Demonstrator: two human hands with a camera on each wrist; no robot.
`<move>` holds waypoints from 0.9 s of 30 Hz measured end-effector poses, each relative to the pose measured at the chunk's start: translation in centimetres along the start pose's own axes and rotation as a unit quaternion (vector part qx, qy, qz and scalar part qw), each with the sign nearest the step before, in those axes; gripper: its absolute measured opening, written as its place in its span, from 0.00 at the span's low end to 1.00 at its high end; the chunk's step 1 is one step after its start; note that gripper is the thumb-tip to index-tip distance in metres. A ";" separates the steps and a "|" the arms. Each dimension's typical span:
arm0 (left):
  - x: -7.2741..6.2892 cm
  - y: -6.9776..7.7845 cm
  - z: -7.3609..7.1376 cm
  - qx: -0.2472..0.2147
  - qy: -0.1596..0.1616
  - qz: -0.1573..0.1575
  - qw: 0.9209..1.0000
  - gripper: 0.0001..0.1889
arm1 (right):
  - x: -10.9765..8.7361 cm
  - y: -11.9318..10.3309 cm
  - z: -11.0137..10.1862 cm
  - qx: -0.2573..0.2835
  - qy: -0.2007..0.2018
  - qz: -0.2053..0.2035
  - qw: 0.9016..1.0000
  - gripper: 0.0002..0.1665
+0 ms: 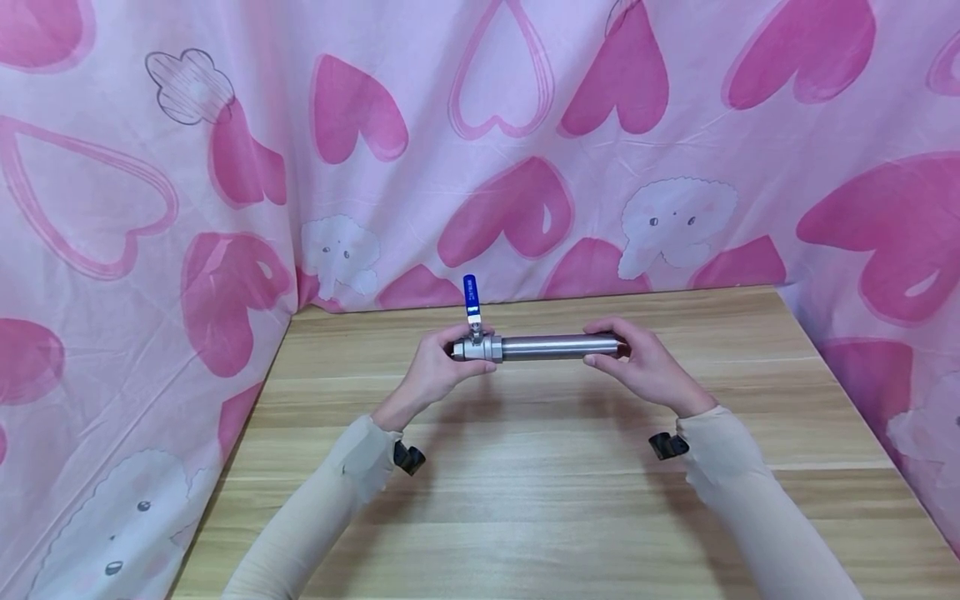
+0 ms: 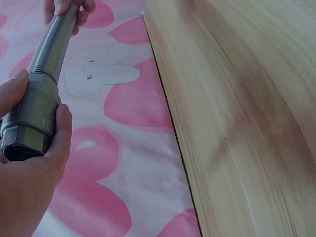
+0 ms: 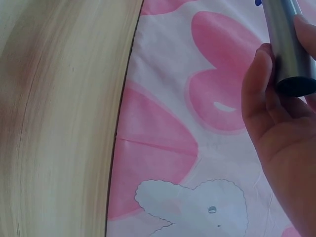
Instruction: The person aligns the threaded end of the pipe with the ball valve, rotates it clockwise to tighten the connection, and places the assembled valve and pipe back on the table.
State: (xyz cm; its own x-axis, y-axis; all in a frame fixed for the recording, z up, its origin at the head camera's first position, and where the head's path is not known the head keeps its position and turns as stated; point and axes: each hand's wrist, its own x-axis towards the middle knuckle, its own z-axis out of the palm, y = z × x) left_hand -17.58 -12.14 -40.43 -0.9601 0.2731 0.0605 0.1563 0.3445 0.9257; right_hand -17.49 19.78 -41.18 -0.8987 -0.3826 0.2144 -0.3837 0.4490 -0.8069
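Observation:
A steel ball valve with a blue lever handle is joined to a straight metal pipe, held level above the table. My left hand grips the valve body, thumb on the near side and fingers behind. Around the pipe's far right end, my right hand curls its thumb and fingers. In the left wrist view the threads show where the pipe meets the valve, and the valve's open end faces the palm. The pipe's round end shows in the right wrist view.
Beneath both hands lies a wood-grain table, carrying the shadows of the arms. A pink curtain with hearts and white animal faces hangs along the back and both sides. Small dark cameras sit at the wrists.

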 end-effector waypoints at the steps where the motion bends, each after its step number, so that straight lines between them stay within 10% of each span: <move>1: 0.0 0.0 0.0 -0.001 0.000 0.001 1.000 0.27 | 0.0 0.0 0.0 -0.002 0.000 0.001 1.000 0.21; 27: 0.0 -0.1 0.1 0.005 0.003 0.019 1.000 0.26 | 0.1 0.2 0.0 0.005 -0.013 0.018 1.000 0.18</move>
State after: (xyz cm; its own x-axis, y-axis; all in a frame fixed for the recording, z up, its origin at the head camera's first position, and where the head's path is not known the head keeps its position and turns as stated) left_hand -17.61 -12.10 -40.59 -0.9547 0.2813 0.0971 0.1945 0.3428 0.9191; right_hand -17.70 19.87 -41.32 -0.9057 -0.3881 0.1707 -0.3495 0.4555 -0.8188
